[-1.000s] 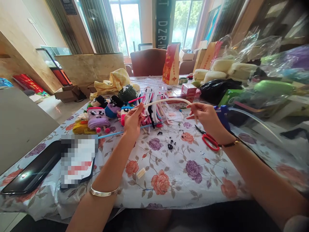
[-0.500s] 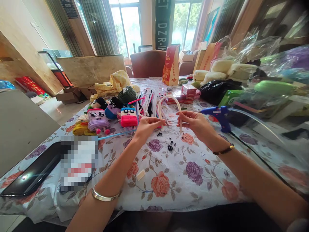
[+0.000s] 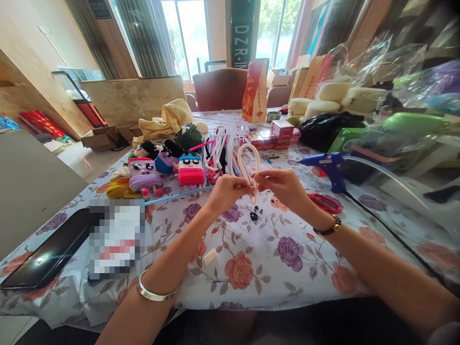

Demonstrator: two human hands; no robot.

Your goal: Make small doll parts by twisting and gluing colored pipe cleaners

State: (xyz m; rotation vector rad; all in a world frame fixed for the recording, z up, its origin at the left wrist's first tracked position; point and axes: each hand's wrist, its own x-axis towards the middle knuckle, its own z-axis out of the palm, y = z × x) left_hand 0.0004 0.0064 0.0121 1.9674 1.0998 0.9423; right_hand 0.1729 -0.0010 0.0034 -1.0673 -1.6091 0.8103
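Observation:
A cream-coloured fuzzy stem, like a pipe cleaner (image 3: 247, 147), is bent into a narrow loop above the table. My left hand (image 3: 232, 191) pinches one end of it. The other end is pinched by my right hand (image 3: 278, 188), and the fingertips of both hands nearly meet. Just below them lie small black bits and a black ring (image 3: 254, 216) on the flowered cloth. A short cream piece (image 3: 209, 257) rests nearer to me. Behind the loop is a bundle of white, pink and black pipe cleaners (image 3: 221, 153).
Fuzzy dolls with faces (image 3: 145, 175) sit at the left, near a black phone (image 3: 46, 249). To the right, a blue glue gun (image 3: 328, 167) trails a cord past red-handled scissors (image 3: 325, 202). Red boxes (image 3: 266, 139), a paper bag (image 3: 254, 91) and a black plastic bag (image 3: 325, 129) stand farther back.
My hands have come closer together, my right hand moving left. The cream loop has narrowed and its ends now meet or cross. The red scissors show beside my right wrist.

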